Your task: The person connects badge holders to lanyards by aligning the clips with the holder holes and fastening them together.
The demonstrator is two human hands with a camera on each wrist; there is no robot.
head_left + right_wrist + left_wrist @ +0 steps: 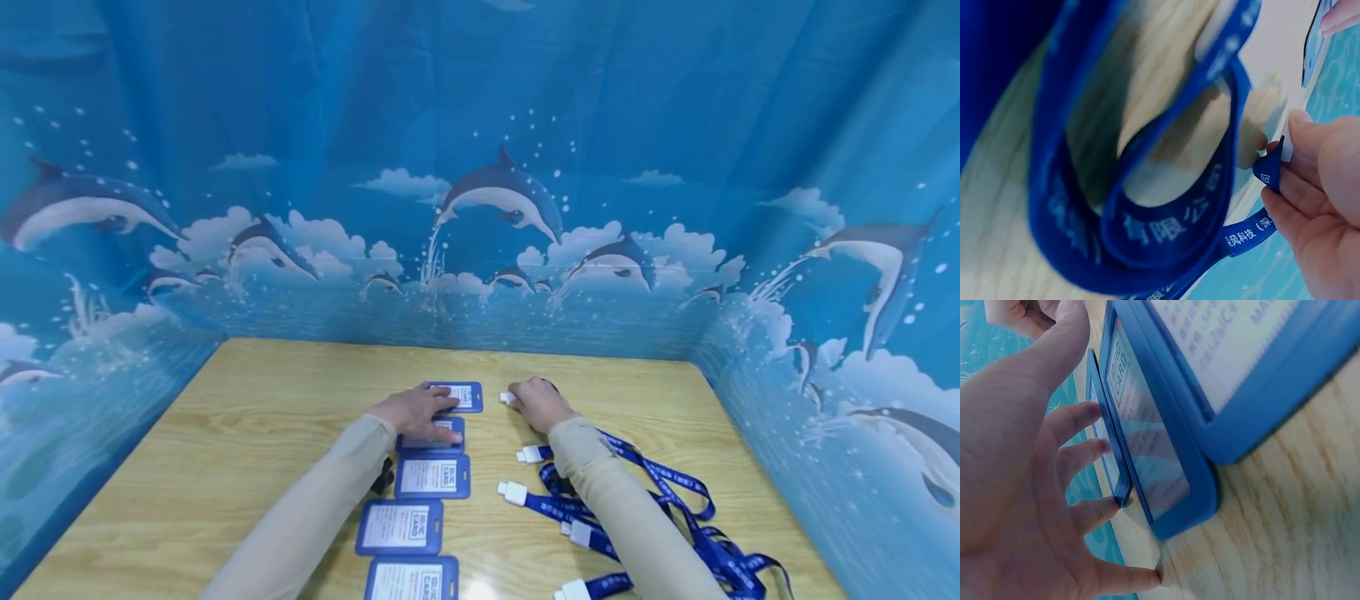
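My left hand [418, 413] has its fingers spread over the farthest blue badge holder [471, 397]. Its thumb lies across the second holder [427, 445]. In the left wrist view the fingertips [1109, 506] meet the edge and face of that far holder [1124, 481]. To the right, my right hand [543, 406] pinches a blue lanyard by its white end clip [506, 398], which points at the far holder. The right wrist view shows the lanyard's strap [1267, 174] between thumb and fingers, its white clip partly hidden by the thumb.
Several more badge holders [432, 476] run in a column toward me, each with a white card inside. Several blue lanyards [686, 492] lie in a tangle under my right forearm, white clips [514, 493] facing left. A dolphin-print curtain [480, 312] borders the wooden table [247, 417].
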